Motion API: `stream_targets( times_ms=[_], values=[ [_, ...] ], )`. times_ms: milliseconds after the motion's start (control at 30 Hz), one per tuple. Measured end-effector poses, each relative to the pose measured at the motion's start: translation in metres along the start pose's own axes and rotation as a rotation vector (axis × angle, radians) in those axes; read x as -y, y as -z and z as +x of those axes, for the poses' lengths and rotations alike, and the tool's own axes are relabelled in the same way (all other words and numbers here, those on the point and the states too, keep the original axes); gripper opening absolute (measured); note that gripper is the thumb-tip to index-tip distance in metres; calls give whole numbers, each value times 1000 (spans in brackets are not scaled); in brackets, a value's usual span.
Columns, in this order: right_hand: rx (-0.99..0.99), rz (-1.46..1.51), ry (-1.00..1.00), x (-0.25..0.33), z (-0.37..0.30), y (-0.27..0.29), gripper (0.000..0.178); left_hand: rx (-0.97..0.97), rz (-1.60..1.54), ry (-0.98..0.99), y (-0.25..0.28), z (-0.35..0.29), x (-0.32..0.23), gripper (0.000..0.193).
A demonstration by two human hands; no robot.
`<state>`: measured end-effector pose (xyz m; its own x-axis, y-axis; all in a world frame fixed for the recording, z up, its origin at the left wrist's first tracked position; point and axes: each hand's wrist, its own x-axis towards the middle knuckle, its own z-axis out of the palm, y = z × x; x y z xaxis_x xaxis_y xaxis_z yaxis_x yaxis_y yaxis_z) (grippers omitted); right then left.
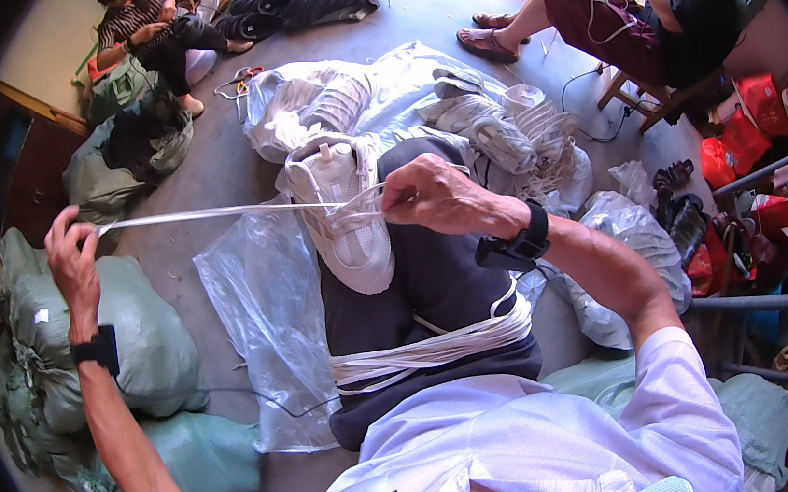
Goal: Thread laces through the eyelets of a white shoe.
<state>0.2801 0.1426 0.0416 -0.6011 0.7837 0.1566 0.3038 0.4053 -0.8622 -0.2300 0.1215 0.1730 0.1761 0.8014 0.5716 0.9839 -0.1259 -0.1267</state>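
Observation:
A white sneaker [356, 250] rests on my dark-trousered thighs, its toe toward me. From its eyelets a white shoelace [215, 212] runs taut to the left, where my left hand [73, 258] pinches it with the arm stretched well out. Close beside the shoe's right side, my right hand [447, 196] is closed on lace at the eyelets; its fingertips are partly hidden. Across my lap lies a bundle of loose white laces [440, 350].
Clear plastic sheeting [267, 328] lies left of my legs, near stuffed green sacks [121, 326]. More white shoes [488, 128] and bagged shoes [320, 104] lie ahead. A rack with red bags [747, 143] stands at right. Two people sit farther off, at far left and far right.

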Motion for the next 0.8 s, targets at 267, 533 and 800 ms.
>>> stream_targets(
  times_ms=[267,533,800],
  values=[
    [-10,-159,185,2,12,-20,22,28,175,181,43,-34,100,12],
    [-425,-313,300,-23,4,-25,51,-86,357,397,76,-87,245,21],
    [-280,-433,266,-37,-2,-12,10,103,336,351,-31,-98,157,27]
  ],
)
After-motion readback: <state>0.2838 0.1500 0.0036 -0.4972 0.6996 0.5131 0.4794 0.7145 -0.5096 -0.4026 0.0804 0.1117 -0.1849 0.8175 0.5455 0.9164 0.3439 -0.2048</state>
